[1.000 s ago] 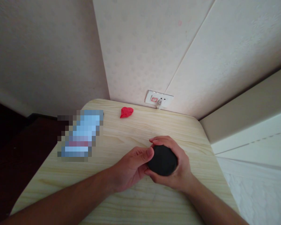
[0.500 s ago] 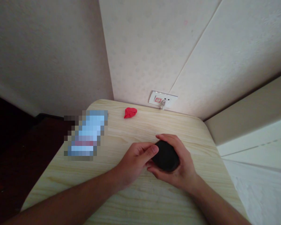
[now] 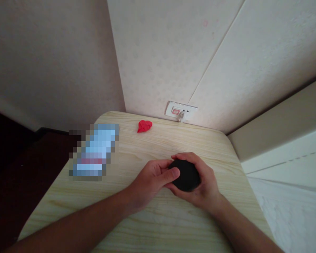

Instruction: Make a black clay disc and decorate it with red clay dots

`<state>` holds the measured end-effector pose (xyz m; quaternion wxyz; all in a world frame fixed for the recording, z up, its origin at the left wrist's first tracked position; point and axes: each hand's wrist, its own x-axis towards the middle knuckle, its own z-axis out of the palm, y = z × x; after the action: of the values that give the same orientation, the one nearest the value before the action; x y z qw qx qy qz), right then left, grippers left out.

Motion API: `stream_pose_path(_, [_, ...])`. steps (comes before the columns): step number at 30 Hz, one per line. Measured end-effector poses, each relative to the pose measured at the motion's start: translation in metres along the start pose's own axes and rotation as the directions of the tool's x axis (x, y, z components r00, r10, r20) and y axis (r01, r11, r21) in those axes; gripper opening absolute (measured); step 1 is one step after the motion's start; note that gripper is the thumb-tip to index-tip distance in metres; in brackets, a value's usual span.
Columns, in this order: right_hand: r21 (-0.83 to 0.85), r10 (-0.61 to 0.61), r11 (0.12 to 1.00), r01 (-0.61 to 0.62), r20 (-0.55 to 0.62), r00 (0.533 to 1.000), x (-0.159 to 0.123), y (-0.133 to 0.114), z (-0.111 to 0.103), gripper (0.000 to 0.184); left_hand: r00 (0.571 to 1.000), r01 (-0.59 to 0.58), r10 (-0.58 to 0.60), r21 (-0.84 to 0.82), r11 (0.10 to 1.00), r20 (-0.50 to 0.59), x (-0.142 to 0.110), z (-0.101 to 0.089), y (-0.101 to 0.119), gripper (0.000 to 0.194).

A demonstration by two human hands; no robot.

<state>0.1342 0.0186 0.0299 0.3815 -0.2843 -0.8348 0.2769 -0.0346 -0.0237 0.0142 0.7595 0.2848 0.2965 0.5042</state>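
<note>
A matte black disc (image 3: 187, 176), rounded and thick like a puck, is held between my two hands above the table. Its material cannot be made out. My right hand (image 3: 204, 182) wraps round its right side, with the fingers along the far edge and the thumb along the near edge. On the left, my left hand (image 3: 154, 181) pinches the rim, its thumb pressed flat on the top face and its other fingers underneath, partly hidden. A small red heart-shaped piece (image 3: 144, 126) with a creased surface lies farther back, apart from both hands.
The pale wood-grain table (image 3: 147, 228) has rounded corners and meets the wall at the back. A pixelated phone-like screen (image 3: 96, 149) lies at its left edge. Low on the wall is a socket (image 3: 181, 111) with a plug. White furniture (image 3: 284, 154) stands close on the right.
My left thumb has slid farther onto the disc's top face. The disc has tilted a little and looks less round from here. The view shifted right and partly back.
</note>
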Motion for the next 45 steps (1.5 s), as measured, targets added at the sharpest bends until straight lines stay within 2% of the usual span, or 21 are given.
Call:
stream_pose_path(5, [0.008, 0.029, 1.0, -0.029, -0.029, 0.999, -0.003, 0.002, 0.002, 0.062, 0.999, 0.017, -0.015, 0.034, 0.999, -0.038, 0.0, -0.001, -0.003, 0.028])
stream_pose_path(8, [0.102, 0.079, 0.991, -0.082, 0.037, 0.996, -0.003, 0.004, -0.001, 0.077, 0.999, 0.005, -0.003, 0.033, 0.999, -0.054, 0.001, -0.003, 0.0, 0.027])
stream_pose_path(11, [0.154, 0.073, 0.984, -0.093, 0.13, 0.989, 0.001, 0.005, -0.005, 0.092, 0.997, -0.015, 0.02, 0.058, 0.998, -0.073, 0.002, -0.004, 0.003, 0.028])
stream_pose_path(15, [0.142, 0.012, 0.989, -0.038, 0.177, 0.984, 0.006, 0.001, -0.005, 0.079, 0.997, -0.01, 0.019, 0.104, 0.995, -0.08, 0.002, -0.004, 0.002, 0.03])
stream_pose_path(21, [0.143, 0.033, 0.989, -0.046, 0.091, 0.995, 0.003, 0.0, -0.002, 0.062, 0.998, 0.061, -0.061, 0.041, 0.997, -0.006, 0.001, 0.0, -0.002, 0.032])
stream_pose_path(28, [0.075, 0.072, 0.994, -0.08, 0.106, 0.992, 0.001, 0.003, -0.004, 0.074, 1.0, 0.0, 0.004, 0.145, 0.989, -0.025, 0.001, 0.0, 0.004, 0.023])
stream_pose_path(33, [0.027, 0.085, 0.996, -0.088, 0.109, 0.99, 0.003, 0.0, -0.004, 0.065, 0.998, -0.058, 0.062, 0.23, 0.972, -0.012, -0.003, 0.002, 0.007, 0.021])
stream_pose_path(38, [-0.023, 0.057, 0.998, -0.055, 0.077, 0.995, 0.001, 0.0, -0.003, 0.064, 0.996, -0.08, 0.087, 0.197, 0.977, -0.025, -0.002, 0.006, 0.005, 0.027])
stream_pose_path(41, [-0.022, 0.013, 1.0, -0.011, 0.071, 0.997, 0.0, 0.002, -0.004, 0.068, 0.995, -0.064, 0.077, 0.208, 0.976, -0.056, -0.001, 0.005, 0.004, 0.03])
stream_pose_path(45, [-0.006, -0.02, 1.0, 0.021, 0.157, 0.987, 0.002, 0.004, -0.006, 0.089, 0.997, -0.052, 0.065, 0.31, 0.949, -0.03, -0.001, 0.0, 0.006, 0.033])
